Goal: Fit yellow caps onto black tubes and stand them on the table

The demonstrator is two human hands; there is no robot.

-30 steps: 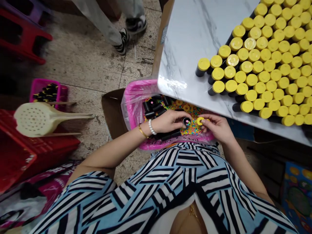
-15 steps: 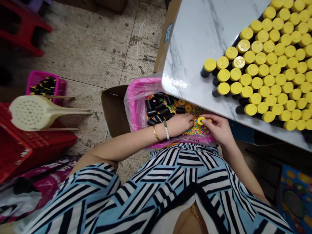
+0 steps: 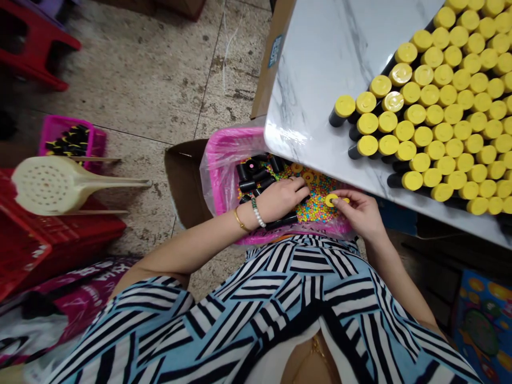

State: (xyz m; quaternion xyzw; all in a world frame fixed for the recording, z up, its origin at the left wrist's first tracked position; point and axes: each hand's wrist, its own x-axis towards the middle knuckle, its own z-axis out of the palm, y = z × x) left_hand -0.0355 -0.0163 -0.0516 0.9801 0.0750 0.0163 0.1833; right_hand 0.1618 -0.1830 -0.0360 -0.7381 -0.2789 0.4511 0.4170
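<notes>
Turned knuckles-up since a second ago, when it pinched an open black tube, the left hand (image 3: 282, 196) now bends its fingers down over glossy black cylindrical tubes (image 3: 248, 185); whether it grips one cannot be told. At the right side of the pink plastic tub (image 3: 218, 154), the right hand (image 3: 363, 213) pinches a flat, ring-shaped yellow plastic cap (image 3: 330, 200) above tiny multicoloured round beads (image 3: 320, 208). Crinkled clear film drapes the tub's rim.

Far right, a glossy white table (image 3: 316, 80) with grey marbled veins carries upright black tubes with round yellow tops (image 3: 424, 136), packed in rows. Speckled, stained floor tiles (image 3: 148, 80) spread leftward to a red plastic stool (image 3: 38, 48) and, nearer, a cream perforated plastic paddle (image 3: 46, 184) beside a red crate (image 3: 86, 232).
</notes>
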